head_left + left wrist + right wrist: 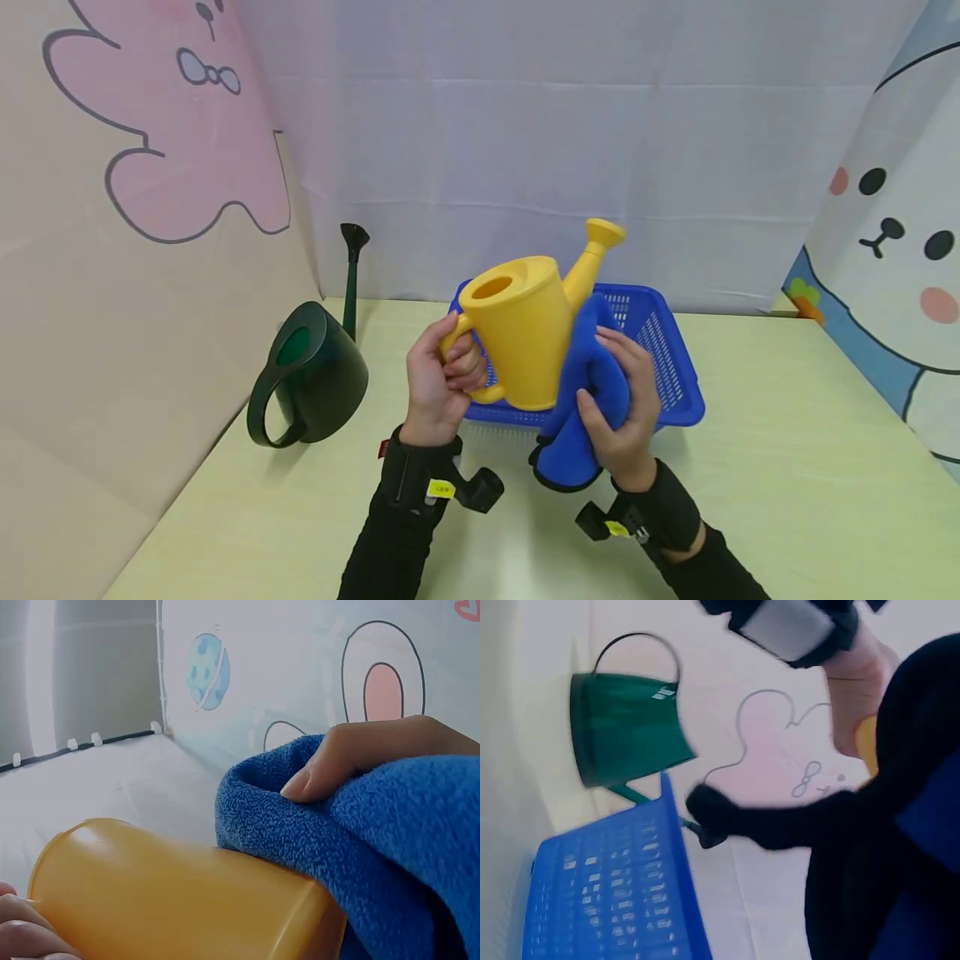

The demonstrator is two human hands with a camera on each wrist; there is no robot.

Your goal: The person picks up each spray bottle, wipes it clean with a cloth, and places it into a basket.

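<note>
L hand [441, 379] gripping yellow can [525, 342] by left-side handle [458, 327], R hand [630, 408] pinching blue cloth [568, 454] vs can's right side.

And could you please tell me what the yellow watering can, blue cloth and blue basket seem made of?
Yellow watering can: probably plastic, satin, with soft highlights.
Blue cloth: matte terry-like fabric, perhaps cotton or microfibre, judging by its fuzzy pile.
Blue basket: likely moulded plastic, low sheen, showing regular perforations.

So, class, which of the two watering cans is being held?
The yellow watering can, held in the left grip; the dark green watering can stands on the table, untouched.
</note>
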